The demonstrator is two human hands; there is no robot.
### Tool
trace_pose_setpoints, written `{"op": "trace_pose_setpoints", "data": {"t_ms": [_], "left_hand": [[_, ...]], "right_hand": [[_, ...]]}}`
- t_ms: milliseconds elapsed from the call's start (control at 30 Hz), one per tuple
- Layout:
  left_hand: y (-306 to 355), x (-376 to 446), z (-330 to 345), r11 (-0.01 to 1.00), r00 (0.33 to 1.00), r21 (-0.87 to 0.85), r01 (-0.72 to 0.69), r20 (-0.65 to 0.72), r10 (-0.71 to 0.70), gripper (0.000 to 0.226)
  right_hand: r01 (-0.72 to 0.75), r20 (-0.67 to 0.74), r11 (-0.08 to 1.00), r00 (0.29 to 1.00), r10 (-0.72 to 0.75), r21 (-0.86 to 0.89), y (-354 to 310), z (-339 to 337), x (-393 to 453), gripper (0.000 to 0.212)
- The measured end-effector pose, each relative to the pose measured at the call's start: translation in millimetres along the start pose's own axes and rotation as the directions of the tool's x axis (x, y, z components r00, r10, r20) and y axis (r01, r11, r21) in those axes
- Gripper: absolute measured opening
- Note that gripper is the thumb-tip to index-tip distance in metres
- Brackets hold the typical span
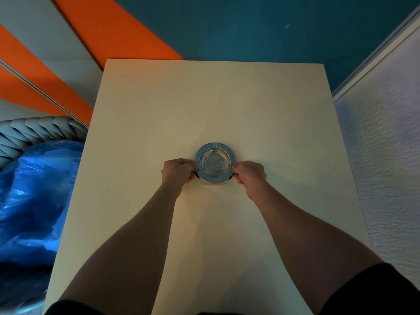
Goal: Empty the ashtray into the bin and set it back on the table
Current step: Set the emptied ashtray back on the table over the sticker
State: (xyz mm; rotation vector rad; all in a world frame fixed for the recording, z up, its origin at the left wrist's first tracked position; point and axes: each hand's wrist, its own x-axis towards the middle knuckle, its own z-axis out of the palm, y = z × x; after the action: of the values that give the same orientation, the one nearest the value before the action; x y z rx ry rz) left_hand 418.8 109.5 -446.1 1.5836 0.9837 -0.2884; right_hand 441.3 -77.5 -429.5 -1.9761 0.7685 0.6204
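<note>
A round metal ashtray (214,162) with a shiny bowl and flat rim sits near the middle of a cream table (204,98). Its bowl looks bare of ash. My left hand (178,170) grips the rim on its left side. My right hand (250,176) grips the rim on its right side. Both sets of fingers curl around the edge, close to the tabletop. Whether the ashtray rests on the table or is slightly raised, I cannot tell. The bin (34,189), lined with a blue plastic bag, stands on the floor left of the table.
The bin's rim is a thick grey braided rope (41,128). A white textured wall (386,167) runs close along the table's right side. Teal floor (250,26) with orange and grey stripes (109,26) lies beyond the far edge.
</note>
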Motion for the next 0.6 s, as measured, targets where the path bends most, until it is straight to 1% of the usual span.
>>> {"op": "trace_pose_setpoints", "data": {"t_ms": [200,267,300,400,433,500,567,600], "left_hand": [[-2.3,1.0,-1.0,1.000,1.000,-0.010,0.002,0.007,-0.002,0.005],[-2.2,0.6,-0.3,1.000,1.000,-0.025,0.002,-0.009,-0.003,0.005],[-1.5,-0.5,0.1,0.999,1.000,-0.033,0.000,-0.026,-0.001,0.004],[-0.6,-5.4,0.6,0.999,0.996,-0.020,-0.046,-0.072,0.045,0.012],[-0.8,-7.9,0.9,0.997,0.994,0.013,-0.077,-0.078,0.078,0.014],[-2.8,-11.9,0.9,0.967,0.977,0.187,-0.173,-0.088,0.192,0.022],[-5.6,-15.5,0.8,0.870,0.938,0.410,-0.275,-0.085,0.337,0.030],[-7.4,-16.0,1.0,0.810,0.913,0.488,-0.325,-0.061,0.403,0.034]], "right_hand": [[0.003,0.012,1.000,1.000,-0.003,-0.027,-1.2,0.3,-0.3,0.019],[-0.010,0.009,1.000,1.000,0.010,-0.009,-0.3,-0.3,0.8,0.018],[-0.024,0.008,0.999,1.000,0.024,0.029,0.9,-1.0,1.6,0.017],[-0.072,0.021,0.975,0.997,0.069,0.208,4.1,-4.6,4.9,0.015],[-0.079,0.024,0.966,0.997,0.076,0.246,5.2,-6.3,6.0,0.016],[-0.053,0.022,0.970,0.999,0.049,0.237,6.9,-9.3,7.1,0.021],[0.042,-0.016,0.991,0.999,-0.040,0.128,8.8,-11.2,7.7,0.020],[0.106,-0.044,0.993,0.994,-0.104,0.048,11.0,-12.4,7.9,0.017]]}}
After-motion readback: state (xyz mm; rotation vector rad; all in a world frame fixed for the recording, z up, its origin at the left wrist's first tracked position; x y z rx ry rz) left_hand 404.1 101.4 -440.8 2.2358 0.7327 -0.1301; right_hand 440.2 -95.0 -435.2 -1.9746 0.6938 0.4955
